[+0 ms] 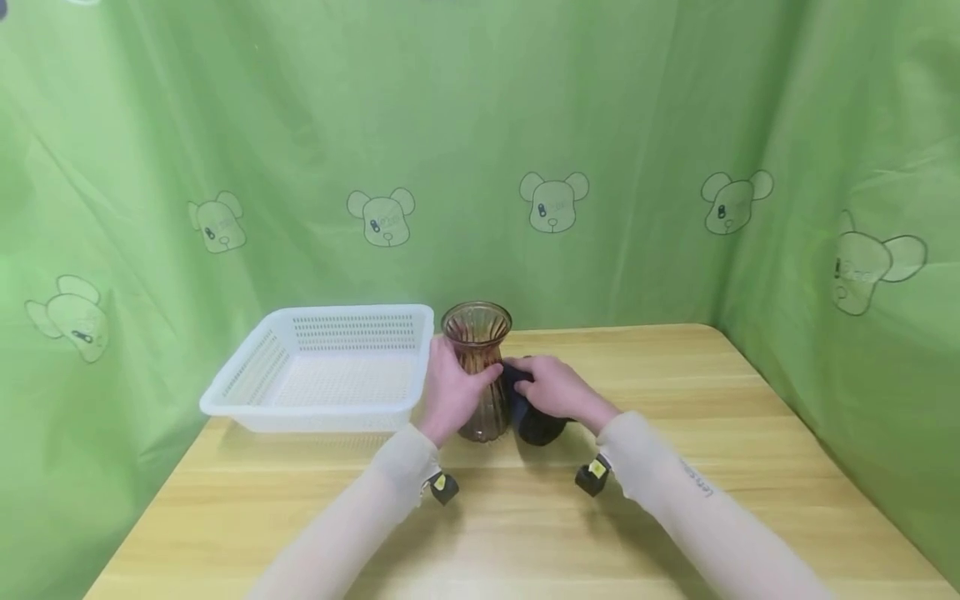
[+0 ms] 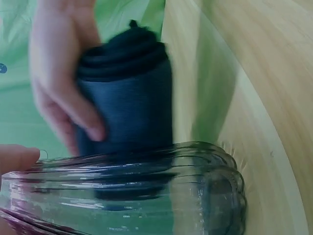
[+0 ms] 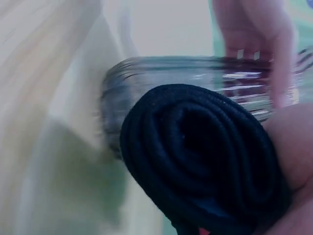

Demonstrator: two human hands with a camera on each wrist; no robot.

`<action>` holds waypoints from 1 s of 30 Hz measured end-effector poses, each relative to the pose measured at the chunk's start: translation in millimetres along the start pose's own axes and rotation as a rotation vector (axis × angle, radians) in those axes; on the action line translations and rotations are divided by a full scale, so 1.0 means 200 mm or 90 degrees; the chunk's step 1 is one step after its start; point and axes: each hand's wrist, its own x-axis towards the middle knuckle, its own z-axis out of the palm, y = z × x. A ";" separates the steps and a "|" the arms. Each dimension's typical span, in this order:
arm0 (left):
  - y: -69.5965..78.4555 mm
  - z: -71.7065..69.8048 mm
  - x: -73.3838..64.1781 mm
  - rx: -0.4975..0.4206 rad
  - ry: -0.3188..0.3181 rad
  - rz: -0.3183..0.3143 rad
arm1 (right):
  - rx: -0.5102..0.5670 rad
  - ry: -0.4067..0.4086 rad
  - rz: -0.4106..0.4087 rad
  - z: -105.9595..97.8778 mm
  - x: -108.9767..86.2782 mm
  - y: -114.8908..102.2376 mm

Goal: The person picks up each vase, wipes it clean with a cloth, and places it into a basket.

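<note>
A ribbed, amber-tinted glass vase (image 1: 486, 408) with a flared rim stands upright on the table. My left hand (image 1: 456, 387) grips it around its narrow neck, the thumb across the front. Close against its right side is a rolled-up dark cloth (image 1: 538, 423), which my right hand (image 1: 553, 387) holds from above and the right. In the right wrist view the cloth roll (image 3: 195, 152) shows its coiled end, with the glass vase (image 3: 171, 73) right behind it. Through the clear glass in the left wrist view, part of the dark cloth (image 2: 129, 107) shows; whether they touch, I cannot tell.
A white plastic basket (image 1: 315, 421) with slotted walls stands left of the vase, nothing visible inside it. The wooden table (image 1: 510, 533) has a rounded far corner at the right. A green curtain (image 1: 465, 108) with bear-face prints hangs behind and at both sides.
</note>
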 end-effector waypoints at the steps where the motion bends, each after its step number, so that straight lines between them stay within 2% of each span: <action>1: 0.00 0.00 0.00 0.004 0.000 0.006 | 0.010 0.005 0.000 -0.03 0.00 -0.02; 7: 0.01 -0.01 0.01 0.023 0.000 0.010 | 0.024 0.052 -0.010 -0.17 0.01 -0.11; 11: 0.02 -0.02 0.00 0.028 -0.018 -0.004 | 0.015 0.054 -0.023 -0.19 0.01 -0.12; 16: 0.04 -0.02 0.01 0.018 -0.049 -0.017 | -0.028 0.013 -0.033 -0.13 0.02 -0.08; 20: 0.05 -0.02 0.01 0.009 -0.069 -0.037 | -0.063 -0.020 -0.024 -0.04 0.03 -0.01; 22: 0.05 -0.02 0.01 0.005 -0.075 -0.034 | -0.076 -0.035 -0.018 0.01 0.03 0.02; 27: 0.03 -0.01 0.01 -0.034 -0.056 -0.013 | -0.075 -0.062 -0.001 0.09 0.03 0.07; 30: 0.02 0.00 0.01 -0.057 -0.033 -0.012 | -0.063 -0.055 -0.004 0.10 0.03 0.09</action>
